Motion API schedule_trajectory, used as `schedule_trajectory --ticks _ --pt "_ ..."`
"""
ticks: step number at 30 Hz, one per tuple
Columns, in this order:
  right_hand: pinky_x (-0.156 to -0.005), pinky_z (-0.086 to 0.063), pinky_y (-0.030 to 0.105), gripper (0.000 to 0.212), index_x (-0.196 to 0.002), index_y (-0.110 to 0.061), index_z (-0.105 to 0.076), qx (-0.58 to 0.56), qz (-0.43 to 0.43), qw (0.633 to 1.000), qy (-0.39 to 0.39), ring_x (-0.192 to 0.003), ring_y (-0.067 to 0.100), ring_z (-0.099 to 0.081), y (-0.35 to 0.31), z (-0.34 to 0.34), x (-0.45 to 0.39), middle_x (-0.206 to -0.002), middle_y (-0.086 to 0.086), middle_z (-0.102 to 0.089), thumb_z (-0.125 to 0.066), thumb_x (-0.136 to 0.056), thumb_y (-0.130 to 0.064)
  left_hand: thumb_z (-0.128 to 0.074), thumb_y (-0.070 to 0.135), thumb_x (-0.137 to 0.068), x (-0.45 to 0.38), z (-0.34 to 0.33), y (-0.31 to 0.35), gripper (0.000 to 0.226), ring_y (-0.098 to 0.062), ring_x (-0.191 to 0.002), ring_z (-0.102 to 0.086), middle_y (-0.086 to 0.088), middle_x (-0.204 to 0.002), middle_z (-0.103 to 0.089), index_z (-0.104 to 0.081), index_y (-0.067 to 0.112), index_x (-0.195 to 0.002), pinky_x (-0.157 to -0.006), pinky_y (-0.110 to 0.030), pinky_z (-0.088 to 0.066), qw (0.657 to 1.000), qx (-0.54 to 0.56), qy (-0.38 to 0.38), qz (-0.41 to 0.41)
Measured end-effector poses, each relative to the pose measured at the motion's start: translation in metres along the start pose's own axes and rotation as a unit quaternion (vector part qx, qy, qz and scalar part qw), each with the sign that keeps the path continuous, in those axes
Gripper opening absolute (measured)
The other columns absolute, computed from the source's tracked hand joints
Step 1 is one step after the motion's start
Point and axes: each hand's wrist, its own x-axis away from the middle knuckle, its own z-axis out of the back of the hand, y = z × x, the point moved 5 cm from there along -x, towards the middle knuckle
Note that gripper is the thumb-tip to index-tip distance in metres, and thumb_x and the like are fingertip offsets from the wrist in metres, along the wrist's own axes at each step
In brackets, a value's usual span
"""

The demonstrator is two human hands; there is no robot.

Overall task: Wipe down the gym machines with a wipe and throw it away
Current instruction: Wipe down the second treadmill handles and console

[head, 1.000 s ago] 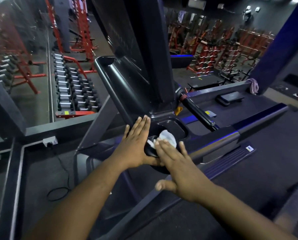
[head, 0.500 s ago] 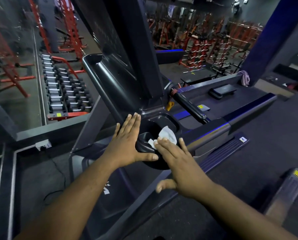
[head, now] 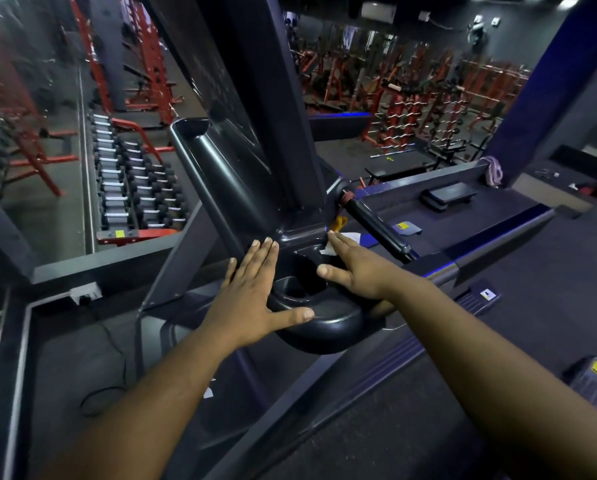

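Note:
A black treadmill console [head: 324,323] with a cup-holder tray fills the middle of the head view. My left hand [head: 252,296] lies flat against its left edge, fingers straight and thumb spread along the front rim. My right hand [head: 352,268] presses a white wipe [head: 328,250] onto the far part of the tray with straight fingers. Only a small patch of the wipe shows beside the fingers; another white bit [head: 352,236] peeks out past the fingertips.
A black handlebar [head: 376,223] runs right from the console, with the dark treadmill deck [head: 497,244] beyond. A dumbbell rack [head: 130,188] stands on the left, red weight racks [head: 428,109] at the back. A cable [head: 103,400] loops on the floor below.
My right hand has slid the wipe forward, from the near rim of the tray to its far side near the handlebar. The left hand stays on the console's left edge.

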Motion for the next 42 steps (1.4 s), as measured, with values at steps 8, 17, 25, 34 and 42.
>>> schedule_trajectory --ticks 8,17,25,34,42 --pt "-0.123 0.005 0.033 0.135 -0.163 -0.014 0.003 0.163 0.044 0.985 0.045 -0.157 0.023 0.006 -0.007 -0.03 0.066 -0.17 0.01 0.003 -0.025 -0.063 -0.102 -0.034 0.108 -0.057 -0.001 -0.001 -0.003 0.143 0.002 -0.146 0.036 0.016 -0.164 0.034 0.025 0.028 -0.159 -0.127 -0.043 0.014 1.0 0.01 0.002 0.0" --pt "-0.128 0.001 0.035 0.126 -0.161 -0.018 -0.025 0.169 0.173 0.969 -0.051 -0.157 0.014 -0.005 -0.031 -0.024 0.026 -0.169 0.002 -0.016 -0.014 -0.068 -0.101 -0.043 0.104 -0.059 -0.003 0.0 -0.003 0.143 0.003 -0.147 0.035 0.017 -0.164 0.033 0.024 0.028 -0.16 -0.127 -0.043 0.012 1.0 0.017 0.002 0.0" --pt "-0.124 -0.004 0.031 0.111 -0.16 -0.023 -0.029 0.18 0.124 0.976 -0.01 -0.156 0.017 -0.013 -0.027 -0.018 0.045 -0.169 0.002 -0.017 -0.03 -0.073 -0.091 -0.035 0.108 -0.054 0.001 0.0 -0.002 0.145 0.003 -0.147 0.034 0.018 -0.164 0.033 0.024 0.029 -0.16 -0.127 -0.041 0.014 1.0 0.019 0.005 0.006" --pt "-0.125 0.01 0.05 0.126 -0.158 -0.024 -0.034 0.249 0.166 0.949 -0.097 -0.157 0.011 0.005 -0.034 -0.016 0.005 -0.171 -0.006 0.004 -0.001 -0.065 -0.102 -0.039 0.104 -0.058 -0.001 0.001 -0.001 0.141 0.001 -0.147 0.035 0.015 -0.166 0.031 0.022 0.028 -0.16 -0.127 -0.042 0.014 1.0 0.012 -0.002 0.007" --pt "-0.124 0.007 0.045 0.107 -0.163 -0.031 -0.016 0.243 0.096 0.965 0.024 -0.155 0.013 -0.015 -0.009 -0.014 0.053 -0.169 -0.003 -0.018 -0.025 -0.076 -0.094 -0.041 0.102 -0.061 0.001 0.001 -0.002 0.138 0.001 -0.147 0.035 0.016 -0.165 0.031 0.024 0.03 -0.159 -0.126 -0.041 0.016 1.0 0.02 0.01 -0.005"
